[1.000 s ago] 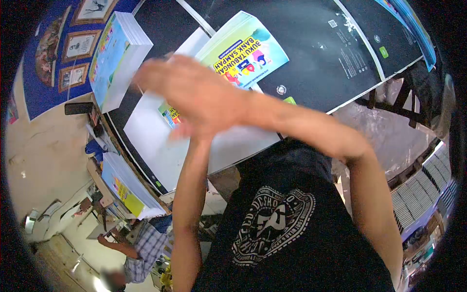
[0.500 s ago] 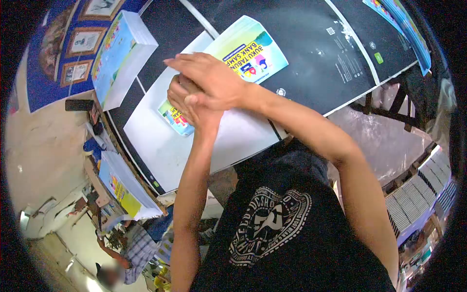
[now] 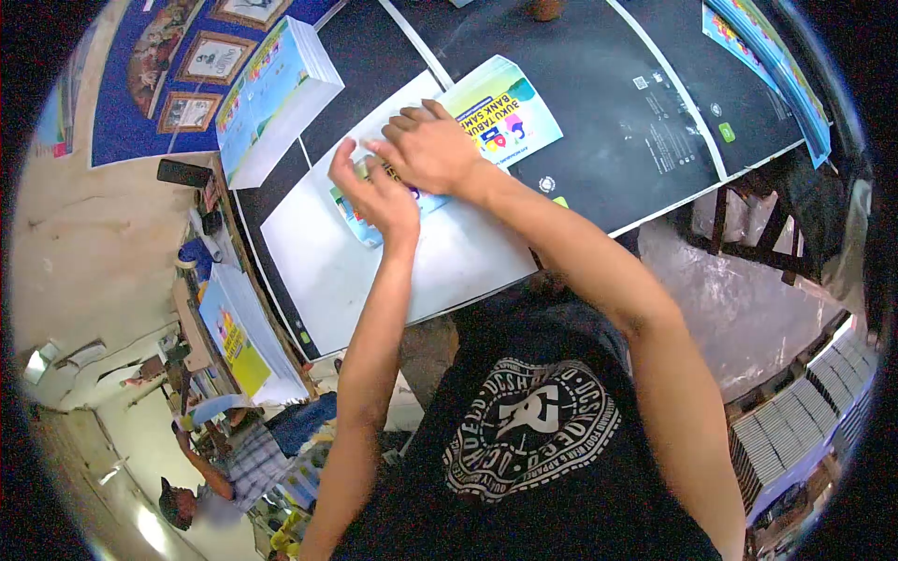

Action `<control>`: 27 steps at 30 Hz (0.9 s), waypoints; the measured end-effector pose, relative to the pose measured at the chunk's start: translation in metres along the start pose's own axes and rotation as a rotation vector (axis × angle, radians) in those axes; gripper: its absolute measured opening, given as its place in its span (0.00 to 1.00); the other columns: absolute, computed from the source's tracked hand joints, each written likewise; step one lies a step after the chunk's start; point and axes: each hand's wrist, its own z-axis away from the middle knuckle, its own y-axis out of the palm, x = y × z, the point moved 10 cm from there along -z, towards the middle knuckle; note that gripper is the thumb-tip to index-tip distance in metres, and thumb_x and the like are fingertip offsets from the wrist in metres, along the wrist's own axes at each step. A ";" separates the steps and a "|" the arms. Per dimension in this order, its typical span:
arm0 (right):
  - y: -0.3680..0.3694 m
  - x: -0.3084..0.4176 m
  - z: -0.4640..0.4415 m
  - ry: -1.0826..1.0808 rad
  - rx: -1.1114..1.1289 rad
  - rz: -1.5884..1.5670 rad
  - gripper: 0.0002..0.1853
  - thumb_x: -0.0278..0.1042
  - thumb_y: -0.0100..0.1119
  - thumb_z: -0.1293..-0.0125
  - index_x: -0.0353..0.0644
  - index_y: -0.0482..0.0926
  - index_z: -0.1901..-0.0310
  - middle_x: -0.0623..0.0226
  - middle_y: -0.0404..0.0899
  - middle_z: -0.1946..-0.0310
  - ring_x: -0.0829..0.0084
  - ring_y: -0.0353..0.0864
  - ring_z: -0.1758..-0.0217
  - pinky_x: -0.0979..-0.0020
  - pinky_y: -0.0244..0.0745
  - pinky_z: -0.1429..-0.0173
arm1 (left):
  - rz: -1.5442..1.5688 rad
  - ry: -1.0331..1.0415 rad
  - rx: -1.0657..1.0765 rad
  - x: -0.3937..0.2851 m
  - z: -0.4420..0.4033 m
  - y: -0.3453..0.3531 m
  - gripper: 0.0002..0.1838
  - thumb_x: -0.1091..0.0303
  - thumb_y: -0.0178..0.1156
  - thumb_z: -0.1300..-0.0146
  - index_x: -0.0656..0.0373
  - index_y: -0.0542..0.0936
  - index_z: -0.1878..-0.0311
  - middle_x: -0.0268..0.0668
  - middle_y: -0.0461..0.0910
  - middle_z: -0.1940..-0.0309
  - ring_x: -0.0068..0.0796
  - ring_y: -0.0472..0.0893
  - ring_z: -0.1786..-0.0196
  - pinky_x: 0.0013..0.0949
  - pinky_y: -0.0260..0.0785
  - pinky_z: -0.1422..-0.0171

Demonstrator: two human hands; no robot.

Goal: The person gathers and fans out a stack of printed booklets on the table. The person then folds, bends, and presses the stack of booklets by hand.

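Note:
A booklet (image 3: 356, 224) with a blue and yellow printed cover lies on a white sheet (image 3: 309, 248), partly hidden under both hands. My left hand (image 3: 382, 198) rests on its near left part, fingers apart and slightly bent. Just beyond, my right hand (image 3: 435, 150) presses palm down on the cover's upper part, thumb spread toward the left hand. Neither hand grips anything that I can see. Close to the right hand's fingers is a stack of matching booklets (image 3: 533, 117).
More booklet stacks stand at the table's far left (image 3: 267, 103) and on a lower surface (image 3: 238, 337). Booklets (image 3: 776, 75) lie at the right edge of the black tabletop (image 3: 599, 131). Bundled stacks (image 3: 795, 411) sit lower right. Another person (image 3: 248, 458) is at lower left.
My right hand was laid over my left, and now the two are apart, side by side on the booklet. More of the cover shows between them. The view has shifted slightly.

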 end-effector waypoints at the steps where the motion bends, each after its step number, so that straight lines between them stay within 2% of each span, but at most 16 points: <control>1: 0.001 0.004 0.002 -0.017 -0.019 0.066 0.33 0.63 0.44 0.25 0.37 0.85 0.51 0.53 0.85 0.49 0.54 0.80 0.39 0.48 0.63 0.26 | 0.127 -0.045 -0.047 0.005 0.000 -0.005 0.21 0.73 0.50 0.29 0.68 0.70 0.35 0.52 0.70 0.37 0.48 0.70 0.33 0.51 0.59 0.26; 2: 0.001 0.007 0.004 -0.036 -0.038 0.133 0.34 0.64 0.45 0.25 0.36 0.85 0.51 0.53 0.84 0.48 0.55 0.79 0.38 0.49 0.62 0.26 | 0.253 -0.090 -0.095 0.010 -0.001 -0.010 0.20 0.73 0.49 0.29 0.68 0.69 0.35 0.51 0.69 0.36 0.46 0.71 0.33 0.50 0.59 0.26; 3: 0.003 0.007 0.006 -0.031 -0.045 0.178 0.38 0.69 0.47 0.29 0.34 0.85 0.51 0.51 0.83 0.45 0.55 0.78 0.36 0.50 0.61 0.25 | 0.255 -0.089 -0.103 0.010 -0.002 -0.015 0.21 0.73 0.49 0.29 0.67 0.69 0.35 0.48 0.71 0.38 0.40 0.72 0.35 0.47 0.61 0.27; 7: 0.000 0.009 0.005 -0.012 0.068 0.172 0.41 0.74 0.48 0.31 0.34 0.84 0.49 0.50 0.82 0.44 0.55 0.77 0.35 0.50 0.59 0.23 | 0.450 -0.287 -0.191 0.033 -0.016 -0.026 0.20 0.71 0.49 0.28 0.69 0.70 0.36 0.45 0.73 0.42 0.38 0.73 0.37 0.42 0.61 0.27; 9: 0.003 0.008 0.006 -0.006 0.051 0.182 0.43 0.75 0.48 0.32 0.34 0.84 0.48 0.50 0.82 0.44 0.54 0.77 0.34 0.50 0.58 0.22 | 0.222 -0.141 -0.192 0.024 -0.041 -0.051 0.22 0.68 0.49 0.26 0.71 0.70 0.35 0.45 0.74 0.43 0.39 0.73 0.37 0.41 0.62 0.28; 10: 0.005 0.007 0.005 0.004 0.067 0.177 0.43 0.76 0.47 0.32 0.34 0.84 0.47 0.50 0.82 0.43 0.54 0.77 0.34 0.50 0.58 0.21 | 0.215 -0.087 -0.278 -0.002 -0.058 -0.069 0.20 0.66 0.50 0.26 0.70 0.72 0.38 0.46 0.75 0.44 0.42 0.74 0.38 0.41 0.64 0.30; 12: 0.006 0.005 0.004 0.027 0.111 0.163 0.44 0.77 0.47 0.32 0.33 0.84 0.47 0.50 0.82 0.43 0.53 0.76 0.33 0.50 0.57 0.20 | -0.359 0.245 -0.401 -0.082 -0.073 -0.111 0.19 0.62 0.48 0.23 0.70 0.76 0.44 0.46 0.77 0.46 0.44 0.77 0.43 0.39 0.68 0.36; 13: 0.005 0.006 0.004 0.021 0.097 0.186 0.44 0.77 0.47 0.32 0.34 0.84 0.46 0.50 0.82 0.43 0.54 0.76 0.33 0.51 0.57 0.21 | 0.194 0.071 -0.518 -0.091 -0.083 -0.132 0.19 0.61 0.42 0.19 0.67 0.76 0.45 0.42 0.78 0.47 0.42 0.78 0.44 0.41 0.69 0.37; 14: 0.007 0.006 0.005 0.024 0.084 0.187 0.45 0.77 0.47 0.32 0.34 0.84 0.46 0.50 0.82 0.43 0.54 0.76 0.32 0.51 0.57 0.21 | 0.260 0.171 -0.510 -0.108 -0.081 -0.143 0.20 0.61 0.42 0.19 0.67 0.75 0.41 0.42 0.77 0.44 0.41 0.77 0.42 0.43 0.66 0.33; 16: 0.008 0.005 0.004 0.022 0.051 0.193 0.45 0.78 0.46 0.32 0.35 0.84 0.46 0.50 0.82 0.43 0.53 0.75 0.32 0.51 0.57 0.21 | 0.263 0.265 -0.429 -0.106 -0.064 -0.130 0.21 0.60 0.44 0.20 0.68 0.73 0.38 0.46 0.75 0.41 0.45 0.74 0.39 0.46 0.63 0.30; 19: 0.022 0.001 0.003 -0.046 0.030 0.243 0.33 0.64 0.50 0.31 0.38 0.83 0.46 0.54 0.82 0.45 0.55 0.77 0.34 0.50 0.58 0.22 | -0.083 0.211 -0.101 -0.024 -0.021 -0.029 0.24 0.59 0.47 0.22 0.69 0.68 0.34 0.51 0.71 0.36 0.50 0.70 0.34 0.50 0.58 0.26; 21: 0.021 0.003 0.004 -0.075 0.012 0.270 0.27 0.56 0.52 0.31 0.39 0.82 0.46 0.55 0.82 0.46 0.56 0.77 0.36 0.49 0.59 0.22 | -0.193 0.143 -0.035 0.012 -0.001 0.000 0.27 0.59 0.49 0.23 0.70 0.66 0.31 0.54 0.68 0.33 0.54 0.67 0.30 0.53 0.55 0.23; 22: 0.014 0.004 0.002 -0.078 -0.002 0.292 0.25 0.53 0.52 0.31 0.40 0.81 0.46 0.56 0.82 0.46 0.56 0.78 0.37 0.48 0.60 0.23 | 0.021 0.092 -0.135 -0.002 -0.012 -0.010 0.26 0.58 0.49 0.23 0.69 0.68 0.32 0.55 0.69 0.34 0.56 0.67 0.31 0.54 0.56 0.25; 24: 0.016 0.013 0.015 -0.068 0.017 0.264 0.23 0.50 0.52 0.31 0.41 0.80 0.45 0.56 0.82 0.47 0.56 0.78 0.38 0.47 0.60 0.24 | -0.174 0.286 0.113 -0.018 -0.006 0.012 0.24 0.56 0.46 0.21 0.68 0.73 0.37 0.55 0.72 0.38 0.54 0.69 0.33 0.55 0.57 0.28; 26: 0.008 0.010 0.008 -0.072 0.001 0.240 0.23 0.51 0.51 0.30 0.42 0.80 0.45 0.55 0.82 0.47 0.56 0.78 0.38 0.47 0.61 0.24 | -0.106 0.235 0.011 -0.016 -0.012 0.002 0.23 0.56 0.45 0.20 0.67 0.75 0.40 0.54 0.74 0.41 0.53 0.71 0.36 0.54 0.58 0.28; 27: 0.011 0.010 0.006 -0.076 0.002 0.273 0.24 0.54 0.53 0.31 0.41 0.80 0.48 0.55 0.82 0.49 0.56 0.78 0.38 0.47 0.61 0.24 | -0.096 0.218 0.005 -0.012 -0.012 0.000 0.23 0.56 0.44 0.20 0.67 0.75 0.40 0.54 0.74 0.41 0.53 0.71 0.36 0.53 0.58 0.28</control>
